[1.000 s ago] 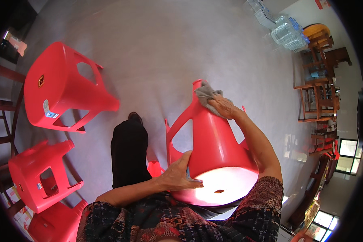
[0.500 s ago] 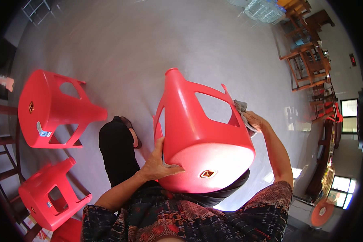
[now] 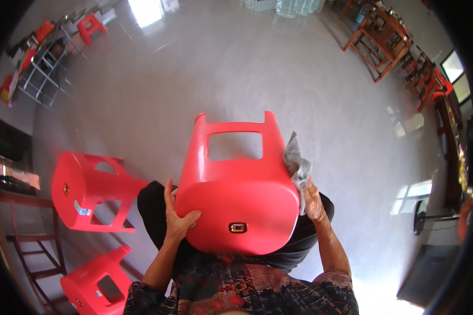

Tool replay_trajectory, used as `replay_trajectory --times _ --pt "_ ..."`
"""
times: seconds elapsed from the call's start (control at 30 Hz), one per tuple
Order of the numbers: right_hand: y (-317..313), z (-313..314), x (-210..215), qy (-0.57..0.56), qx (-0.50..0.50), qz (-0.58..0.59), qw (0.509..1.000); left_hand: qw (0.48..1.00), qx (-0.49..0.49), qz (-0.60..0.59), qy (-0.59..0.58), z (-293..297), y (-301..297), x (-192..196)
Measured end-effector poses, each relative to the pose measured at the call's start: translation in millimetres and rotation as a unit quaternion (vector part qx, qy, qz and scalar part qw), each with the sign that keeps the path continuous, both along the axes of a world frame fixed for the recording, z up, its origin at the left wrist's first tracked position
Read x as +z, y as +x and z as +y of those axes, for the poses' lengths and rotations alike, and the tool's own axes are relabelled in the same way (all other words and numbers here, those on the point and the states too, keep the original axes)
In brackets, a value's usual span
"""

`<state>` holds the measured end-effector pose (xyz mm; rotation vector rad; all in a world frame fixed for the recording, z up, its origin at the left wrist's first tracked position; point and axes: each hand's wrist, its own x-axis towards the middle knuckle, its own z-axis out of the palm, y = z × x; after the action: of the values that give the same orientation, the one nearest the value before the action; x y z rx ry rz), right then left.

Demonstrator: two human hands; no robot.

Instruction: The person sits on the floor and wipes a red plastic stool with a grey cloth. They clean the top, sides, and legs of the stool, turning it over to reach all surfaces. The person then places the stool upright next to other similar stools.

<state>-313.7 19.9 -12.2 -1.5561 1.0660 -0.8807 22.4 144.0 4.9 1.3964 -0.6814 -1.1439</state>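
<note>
A red plastic stool (image 3: 236, 197) lies on its side across my lap, its seat facing me and its legs pointing away. At the seat's left edge, my left hand (image 3: 178, 223) grips it, thumb over the rim and fingers along the side. My right hand (image 3: 314, 203) is closed on a grey cloth (image 3: 298, 167) and presses it against the stool's right side; its fingertips are partly hidden by the cloth.
To my left, two more red stools lie tipped over, an upper one (image 3: 71, 181) and a lower one (image 3: 86, 278), beside a dark wooden chair (image 3: 35, 239). Wooden chairs (image 3: 378, 39) line the far right. Clear plastic bottles (image 3: 294, 6) stand at the back.
The stool has turned, so its legs now point straight away from me. My right hand and the cloth have moved slightly left and nearer. The whole view has shifted too.
</note>
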Motion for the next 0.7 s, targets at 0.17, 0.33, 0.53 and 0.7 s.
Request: replay_trajectory --times 0.17,0.33,0.53,0.7 --pt "4.6 -19.1 22.2 -0.242 0.168 0.217 0.931 0.992 0.024 -0.125 -0.014 -2.4 12.1 3.6" --pt "59.0 -54.1 30.1 -0.247 0.226 0.046 0.941 0.971 0.113 -0.197 0.068 27.4 66.0 -50.0" --pt "113.0 -133.8 -10.6 -0.278 0.219 0.111 0.929 0.968 0.054 -0.211 0.121 29.3 74.9 -27.6" --pt "119.2 -216.7 -91.6 -0.207 0.208 0.311 0.904 0.968 0.031 -0.231 0.093 25.9 80.3 -29.5"
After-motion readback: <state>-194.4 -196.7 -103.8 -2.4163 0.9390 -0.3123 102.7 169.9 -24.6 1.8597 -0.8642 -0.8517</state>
